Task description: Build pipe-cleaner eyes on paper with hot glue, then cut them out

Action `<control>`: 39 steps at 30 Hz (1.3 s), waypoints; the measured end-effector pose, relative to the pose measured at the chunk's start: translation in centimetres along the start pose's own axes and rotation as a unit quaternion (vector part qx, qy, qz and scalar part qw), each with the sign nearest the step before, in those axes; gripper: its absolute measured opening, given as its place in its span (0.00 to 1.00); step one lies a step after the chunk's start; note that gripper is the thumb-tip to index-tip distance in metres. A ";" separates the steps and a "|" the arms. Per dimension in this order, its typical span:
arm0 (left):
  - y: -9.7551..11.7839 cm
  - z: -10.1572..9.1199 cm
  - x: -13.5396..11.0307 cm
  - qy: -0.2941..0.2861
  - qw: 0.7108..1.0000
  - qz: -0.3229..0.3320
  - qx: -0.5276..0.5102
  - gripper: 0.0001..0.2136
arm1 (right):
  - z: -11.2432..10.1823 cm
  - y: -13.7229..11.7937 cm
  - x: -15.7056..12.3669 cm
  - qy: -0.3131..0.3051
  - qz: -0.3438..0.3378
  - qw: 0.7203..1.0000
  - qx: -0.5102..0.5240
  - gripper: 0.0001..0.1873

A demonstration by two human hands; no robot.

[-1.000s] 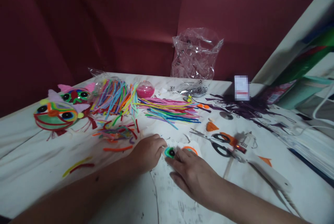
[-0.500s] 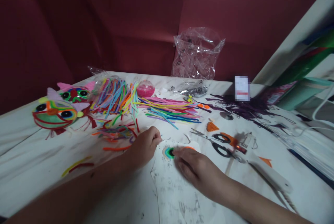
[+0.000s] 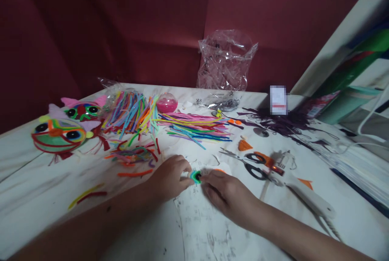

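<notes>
My left hand and my right hand meet at the middle of the white table, both pinching a small round eye piece with a black centre and green and blue rings. The piece sits just above a printed paper sheet. An orange-rimmed piece is mostly hidden behind my right fingers. Both hands have their fingers curled.
Two pipe-cleaner animal faces lie at the left. Heaps of coloured pipe cleaners, a pink dome, scissors, a white glue gun, purple strands and a clear plastic bag fill the back and right.
My left hand pulled back from the eye piece half a second ago and has now returned to pinch it. My right hand stayed on it throughout. The view shifted slightly.
</notes>
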State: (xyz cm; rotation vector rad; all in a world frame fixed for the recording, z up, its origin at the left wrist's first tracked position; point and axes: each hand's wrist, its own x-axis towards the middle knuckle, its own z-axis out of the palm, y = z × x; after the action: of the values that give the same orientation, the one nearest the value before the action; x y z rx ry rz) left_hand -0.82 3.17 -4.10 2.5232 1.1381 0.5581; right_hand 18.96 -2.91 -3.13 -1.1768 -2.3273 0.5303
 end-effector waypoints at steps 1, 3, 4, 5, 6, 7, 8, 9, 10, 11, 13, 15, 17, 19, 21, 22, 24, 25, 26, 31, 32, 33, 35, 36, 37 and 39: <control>0.1 0.1 0.0 -0.003 1.000 -0.006 0.001 0.05 | 0.0 0.0 0.0 0.002 0.001 1.000 -0.004 0.12; 0.3 0.2 0.2 -0.010 1.000 -0.017 0.000 0.04 | 0.1 0.0 -0.1 0.007 0.002 1.000 -0.011 0.11; 0.4 0.2 0.2 -0.011 1.000 -0.021 -0.001 0.04 | 0.1 -0.1 -0.1 0.008 0.002 1.000 -0.012 0.11; 0.6 0.2 0.2 -0.012 1.000 -0.024 -0.002 0.05 | 0.1 -0.1 -0.1 0.008 0.004 1.000 -0.012 0.10; 0.7 0.1 0.3 -0.013 1.000 -0.029 -0.002 0.05 | 0.1 -0.1 -0.1 0.006 0.007 1.000 -0.011 0.10; 0.8 0.0 0.3 -0.015 0.999 -0.034 -0.001 0.05 | 0.1 -0.2 -0.1 0.004 0.010 1.000 -0.009 0.10; 1.0 0.0 0.3 -0.016 0.999 -0.039 0.001 0.05 | 0.1 -0.2 -0.1 0.002 0.013 1.000 -0.008 0.10; 1.1 -0.1 0.3 -0.019 0.999 -0.044 0.004 0.05 | 0.0 -0.3 0.0 0.002 0.015 1.000 -0.007 0.10; 1.2 -0.1 0.2 -0.021 0.999 -0.048 0.008 0.05 | -0.1 -0.3 0.0 0.002 0.017 1.000 -0.006 0.10; 1.3 -0.1 0.2 -0.022 0.998 -0.049 0.013 0.05 | -0.1 -0.4 0.1 0.004 0.018 1.000 -0.006 0.09; 1.4 -0.1 0.2 -0.021 0.999 -0.046 0.021 0.05 | -0.2 -0.5 0.1 0.005 0.019 1.000 -0.005 0.09; 1.4 0.0 0.2 -0.018 0.999 -0.040 0.022 0.05 | -0.2 -0.5 0.1 0.005 0.023 1.000 -0.004 0.08; 1.4 0.0 0.1 -0.012 0.999 -0.037 0.002 0.05 | -0.2 -0.5 0.0 0.008 0.029 1.000 0.006 0.08; 1.3 -0.2 0.2 0.005 0.998 -0.049 -0.040 0.04 | -0.1 -0.3 -0.1 0.016 0.041 0.999 0.029 0.08; 1.0 -0.7 0.3 0.036 0.994 -0.077 -0.071 0.02 | 0.0 0.0 -0.2 0.037 0.066 0.995 0.067 0.07; 0.9 -1.1 0.4 0.055 0.992 -0.092 -0.073 0.04 | 0.0 0.1 -0.3 0.059 0.083 0.991 0.090 0.06; 0.4 -2.0 0.6 0.088 0.988 -0.115 -0.056 0.06 | -0.1 0.3 -0.2 0.127 0.112 0.976 0.137 0.06; 0.2 -2.3 0.7 0.097 0.987 -0.121 -0.043 0.07 | -0.3 0.4 -0.1 0.168 0.119 0.965 0.162 0.07; -0.1 -2.6 0.7 0.097 0.987 -0.122 -0.030 0.09 | -0.6 0.5 0.0 0.208 0.122 0.952 0.188 0.09; -1.5 -1.8 0.7 0.079 0.995 -0.051 0.016 0.09 | -3.1 1.1 0.9 0.299 0.162 0.903 0.261 0.13; -1.7 -1.2 0.6 0.084 0.996 -0.028 0.019 0.05 | -3.4 1.4 1.0 0.296 0.171 0.906 0.248 0.12; -1.9 -0.7 0.6 0.085 0.996 -0.008 0.027 0.07 | -3.7 1.8 1.2 0.285 0.178 0.914 0.227 0.11; -2.2 0.3 0.5 0.082 0.995 0.021 0.053 0.12 | -3.7 2.7 1.3 0.248 0.185 0.934 0.177 0.06; -2.2 0.7 0.5 0.077 0.994 0.032 0.065 0.14 | -3.6 3.2 1.3 0.227 0.185 0.945 0.148 0.05; -2.3 0.9 0.5 0.074 0.994 0.043 0.074 0.14 | -3.4 3.5 1.3 0.209 0.184 0.953 0.119 0.06; -2.1 1.2 0.4 0.081 0.992 0.061 0.080 0.13 | -3.0 4.1 1.3 0.193 0.177 0.962 0.073 0.10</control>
State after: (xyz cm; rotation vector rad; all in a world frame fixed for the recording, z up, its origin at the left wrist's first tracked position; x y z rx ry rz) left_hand -1.38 4.70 -5.95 2.7416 1.1287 0.7444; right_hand 22.59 0.78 -2.58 -1.4841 -1.7316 0.5267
